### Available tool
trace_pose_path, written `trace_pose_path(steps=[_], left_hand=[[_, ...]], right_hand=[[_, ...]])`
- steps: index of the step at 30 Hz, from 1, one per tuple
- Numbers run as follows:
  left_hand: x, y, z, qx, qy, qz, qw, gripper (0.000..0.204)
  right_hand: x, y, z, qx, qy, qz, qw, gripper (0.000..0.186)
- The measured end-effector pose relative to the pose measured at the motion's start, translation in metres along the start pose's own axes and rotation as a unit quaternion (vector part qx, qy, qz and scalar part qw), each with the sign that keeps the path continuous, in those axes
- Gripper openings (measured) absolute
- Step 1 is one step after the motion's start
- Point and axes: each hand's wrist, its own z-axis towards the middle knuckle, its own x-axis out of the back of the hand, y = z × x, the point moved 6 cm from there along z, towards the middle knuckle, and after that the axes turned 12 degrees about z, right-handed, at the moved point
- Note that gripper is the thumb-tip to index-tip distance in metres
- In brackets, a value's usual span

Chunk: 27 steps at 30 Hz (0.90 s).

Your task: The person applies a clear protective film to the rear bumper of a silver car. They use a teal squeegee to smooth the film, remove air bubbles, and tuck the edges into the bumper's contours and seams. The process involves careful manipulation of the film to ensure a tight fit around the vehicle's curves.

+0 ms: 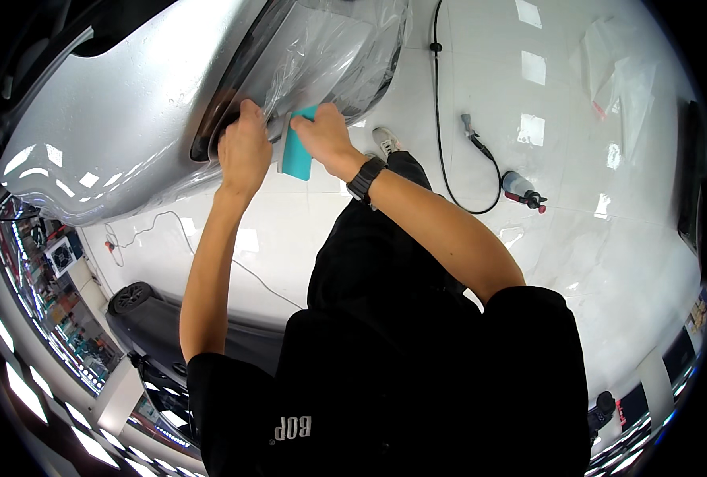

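Observation:
A silver car body panel [143, 87] fills the upper left, with a long dark light strip [214, 119] set into it. Clear plastic film [309, 60] lies wrinkled over the panel beyond the strip. My left hand [244, 151] is closed at the strip's lower end, its bent fingers gripping the film's edge; the fingertips are partly hidden. Just right of it, my right hand [325, 139] grips a flat teal squeegee [296, 159] between thumb and fingers. The squeegee hangs below the panel's lower edge, close to the film.
On the white tiled floor to the right lie a black hose [439, 111] with a spray gun [475, 135] and a spray bottle [520, 187]. Crumpled clear sheeting [619, 75] is farther right. A thin cable [242, 266] crosses the floor near a dark car [162, 318] at lower left.

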Motion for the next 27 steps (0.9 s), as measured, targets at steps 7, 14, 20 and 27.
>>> trace_pose_path(steps=[7, 14, 20, 27], left_hand=[[0.003, 0.004, -0.003, -0.063, 0.079, 0.044, 0.994, 0.027], [0.0, 0.004, -0.002, -0.103, 0.119, 0.126, 0.979, 0.024], [0.003, 0.006, -0.004, -0.127, 0.131, 0.114, 0.977, 0.018], [0.005, 0.002, -0.003, -0.135, 0.134, 0.113, 0.975, 0.013]], right_hand=[[0.003, -0.012, -0.009, -0.001, -0.017, 0.055, 0.998, 0.032], [0.004, -0.022, -0.011, 0.0, -0.007, 0.011, 1.0, 0.035], [-0.008, -0.035, -0.006, 0.012, -0.024, -0.031, 0.999, 0.032], [-0.021, -0.028, -0.009, -0.066, 0.014, 0.068, 0.995, 0.03]])
